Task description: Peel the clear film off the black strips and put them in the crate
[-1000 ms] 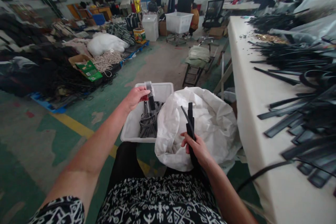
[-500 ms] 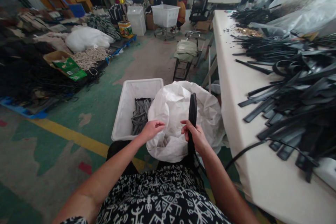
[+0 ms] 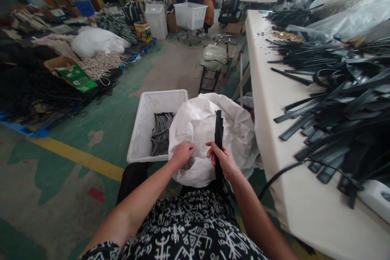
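My right hand (image 3: 224, 159) is closed around a small bundle of flat black strips (image 3: 218, 128), held upright. The tops of the strips are stepped, at different heights. My left hand (image 3: 183, 153) is just left of it, fingers curled and pinched together; whether anything thin is between them cannot be made out. Both hands are over a wide white woven sack (image 3: 201, 109), its mouth open in front of my lap. Left of the sack, a white plastic bin (image 3: 138, 130) contains a heap of grey and black strips (image 3: 161, 133).
To my right runs a cream-covered table (image 3: 271, 162) with piles of black strips (image 3: 335, 118) and a dark cable (image 3: 278, 183) off its edge. Ahead are a stool with folded cloth (image 3: 214, 55) and a wheeled white tub (image 3: 190, 14). Pallets of material (image 3: 39, 77) line the left.
My left hand has moved right, nearer to the right hand, and its fingers have curled in more. The strips in my right hand have fanned into steps at the top.
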Demonstrator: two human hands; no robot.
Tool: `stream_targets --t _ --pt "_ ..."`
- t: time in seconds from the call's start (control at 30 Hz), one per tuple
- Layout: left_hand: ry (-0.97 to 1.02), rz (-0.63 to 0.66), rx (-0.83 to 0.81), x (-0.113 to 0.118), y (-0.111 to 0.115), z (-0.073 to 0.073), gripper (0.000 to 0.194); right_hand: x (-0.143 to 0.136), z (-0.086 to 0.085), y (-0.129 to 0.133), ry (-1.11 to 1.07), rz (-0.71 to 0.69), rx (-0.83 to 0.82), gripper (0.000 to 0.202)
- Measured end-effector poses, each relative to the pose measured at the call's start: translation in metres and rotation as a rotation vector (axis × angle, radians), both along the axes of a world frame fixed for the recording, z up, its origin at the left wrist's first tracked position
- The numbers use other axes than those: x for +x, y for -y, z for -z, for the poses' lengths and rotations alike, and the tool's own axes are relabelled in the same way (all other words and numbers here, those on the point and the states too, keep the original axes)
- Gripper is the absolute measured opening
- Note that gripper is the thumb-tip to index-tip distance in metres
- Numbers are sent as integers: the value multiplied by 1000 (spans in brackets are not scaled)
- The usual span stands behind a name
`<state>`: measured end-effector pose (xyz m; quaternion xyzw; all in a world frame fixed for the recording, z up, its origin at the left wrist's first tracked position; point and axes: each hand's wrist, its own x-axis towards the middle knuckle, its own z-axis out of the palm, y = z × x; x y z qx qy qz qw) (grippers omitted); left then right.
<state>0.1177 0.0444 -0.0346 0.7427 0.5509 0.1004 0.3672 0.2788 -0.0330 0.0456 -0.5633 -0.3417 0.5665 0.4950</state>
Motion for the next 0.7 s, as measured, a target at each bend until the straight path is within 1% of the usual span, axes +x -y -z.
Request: stream_targets --t 0.1,0.17,0.27,0.3,0.4,0.47,0.57,0.63,0.7 --pt "81 -44 3 -20 3 -18 20 1 -3 1 -29 0 -19 40" --pt "225 -84 -54 -37 8 -36 25 0 -6 1 -74 -36 -44 39" --pt "542 -171 -179 -63 23 -67 26 -7 -12 2 -131 -135 -88 38" --pt "616 -206 -209 -71 29 -76 26 -10 -15 3 -141 -178 -93 38" --pt "691 -275 -226 -88 48 -100 22 -26 -22 4 -143 -325 -71 37" --pt "704 -319 -149 -96 59 -111 18 -37 -25 3 -142 -420 -54 38" --pt "715 -399 17 -106 69 -122 15 -53 -29 3 -165 -521 -55 39" --pt "746 -405 24 -109 73 -129 12 -62 -33 2 -176 -554 -46 40" --pt "760 -359 -37 -110 75 -135 11 -69 -37 1 -161 -543 -20 40"
